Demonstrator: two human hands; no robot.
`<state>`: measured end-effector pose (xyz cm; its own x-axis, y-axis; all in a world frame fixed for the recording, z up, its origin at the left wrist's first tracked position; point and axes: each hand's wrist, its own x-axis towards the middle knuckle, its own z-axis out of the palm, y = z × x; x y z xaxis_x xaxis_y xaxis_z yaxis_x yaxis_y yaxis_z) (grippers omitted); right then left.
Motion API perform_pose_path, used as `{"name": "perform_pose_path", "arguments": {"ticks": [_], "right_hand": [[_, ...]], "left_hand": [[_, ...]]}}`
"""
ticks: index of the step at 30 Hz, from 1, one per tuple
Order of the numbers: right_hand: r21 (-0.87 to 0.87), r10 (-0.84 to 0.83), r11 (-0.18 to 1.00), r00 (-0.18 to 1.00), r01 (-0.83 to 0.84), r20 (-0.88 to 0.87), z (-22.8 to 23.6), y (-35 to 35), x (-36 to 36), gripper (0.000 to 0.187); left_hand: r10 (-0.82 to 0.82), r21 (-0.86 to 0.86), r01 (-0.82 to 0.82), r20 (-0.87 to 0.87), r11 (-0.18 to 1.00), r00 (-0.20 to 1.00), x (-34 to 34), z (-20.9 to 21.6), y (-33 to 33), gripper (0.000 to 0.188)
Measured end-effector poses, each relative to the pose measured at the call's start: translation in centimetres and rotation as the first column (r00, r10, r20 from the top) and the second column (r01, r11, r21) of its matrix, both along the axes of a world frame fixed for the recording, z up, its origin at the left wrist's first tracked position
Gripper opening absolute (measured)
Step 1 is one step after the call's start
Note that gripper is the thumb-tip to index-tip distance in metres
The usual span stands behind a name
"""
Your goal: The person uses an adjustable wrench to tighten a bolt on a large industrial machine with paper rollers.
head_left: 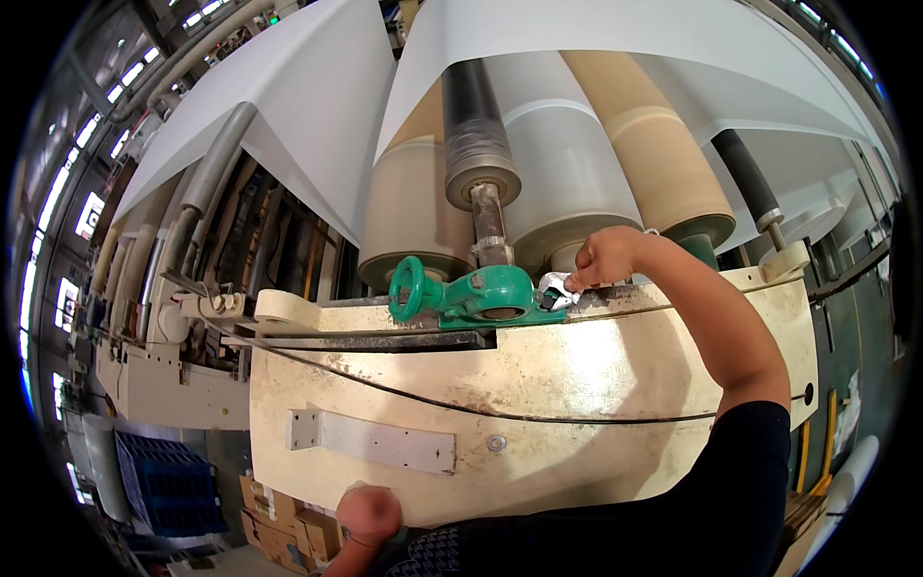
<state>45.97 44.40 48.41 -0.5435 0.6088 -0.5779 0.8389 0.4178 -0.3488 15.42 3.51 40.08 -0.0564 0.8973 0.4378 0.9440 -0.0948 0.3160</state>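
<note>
My right hand (604, 258) reaches over the machine's cream side frame (567, 385), its fingers closed on a crumpled white wipe (555, 285); whether it is cloth or paper I cannot make out. The wipe is pressed beside the right end of a green bearing housing (488, 291). A green handwheel (409, 288) sticks out at the housing's left. Down at the frame's lower edge is my left hand (370, 513), a blurred rounded shape whose fingers do not show clearly.
Behind the housing stand a dark roller (481, 135), a large grey roller (567, 154) and tan rollers (654, 144). White sheet material (615, 29) stretches over them. A white bracket (385, 442) juts from the frame. Cardboard boxes (279, 519) and blue pallets (168, 481) stand lower left.
</note>
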Motion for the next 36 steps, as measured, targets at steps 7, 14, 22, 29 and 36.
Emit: {"name": "perform_pose_path", "arguments": {"ticks": [7, 14, 22, 29, 36], "right_hand": [[0.046, 0.008, 0.999, 1.000, -0.009, 0.028, -0.1, -0.7, 0.4, 0.054], [0.088, 0.041, 0.995, 0.996, -0.048, 0.082, 0.1, -0.9, 0.1, 0.059], [-0.080, -0.022, 0.997, 0.999, 0.024, 0.029, 0.1, 0.2, -0.4, 0.045], [-0.062, 0.072, 0.995, 0.997, -0.074, -0.029, -0.9, 0.8, -0.7, 0.050], [-0.013, -0.031, 0.999, 0.999, 0.030, -0.019, -2.1, -0.7, 1.0, 0.052]], "left_hand": [[0.097, -0.077, -0.095, 0.023, 0.992, 0.995, 0.1, -0.5, -0.8, 0.006], [0.208, -0.133, -0.196, 0.076, 0.971, 0.975, 0.3, -1.4, -1.1, 0.007], [0.161, -0.112, -0.163, -0.028, 0.980, 0.987, -1.2, -3.3, -1.9, 0.010], [0.140, 0.049, -0.147, 0.115, 0.988, 0.983, -0.5, -3.0, -1.4, 0.013], [0.134, -0.136, -0.135, -0.020, 0.981, 0.991, -0.6, -2.2, -1.3, 0.009]]}}
